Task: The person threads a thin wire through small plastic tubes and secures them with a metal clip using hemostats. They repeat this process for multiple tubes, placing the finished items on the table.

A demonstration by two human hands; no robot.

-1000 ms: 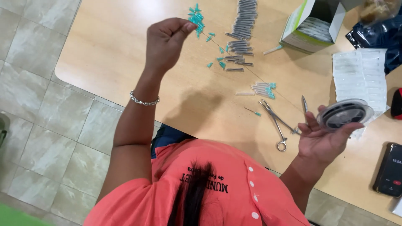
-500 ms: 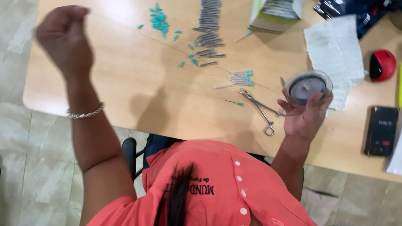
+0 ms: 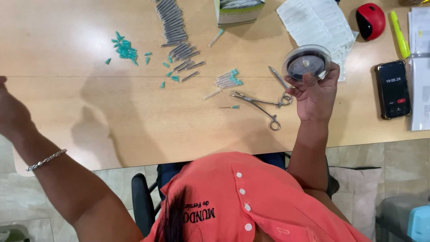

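Note:
My right hand point(image 3: 316, 96) is raised over the wooden table point(image 3: 89, 116) and grips a round clear spool point(image 3: 307, 62) with dark line wound inside. My left hand point(image 3: 8, 110) is stretched far out to the left, at the frame's edge past the table corner. Only its back shows, and a silver bracelet point(image 3: 45, 159) sits on that wrist. Steel forceps point(image 3: 260, 105) lie on the table just left of my right hand. Beside them are a few teal-hubbed needles point(image 3: 228, 79) and a single needle point(image 3: 230, 107).
Loose teal caps point(image 3: 125, 48) and a row of grey tubes point(image 3: 172, 24) lie at the far middle. Further right are a small open box point(image 3: 237, 10), white packets point(image 3: 318, 18), a red round object point(image 3: 371, 20), a yellow marker point(image 3: 398, 33) and a phone point(image 3: 393, 88).
My left arm has swung from above the teal caps out and down to the left, off the table. My right hand kept the spool and turned it upward.

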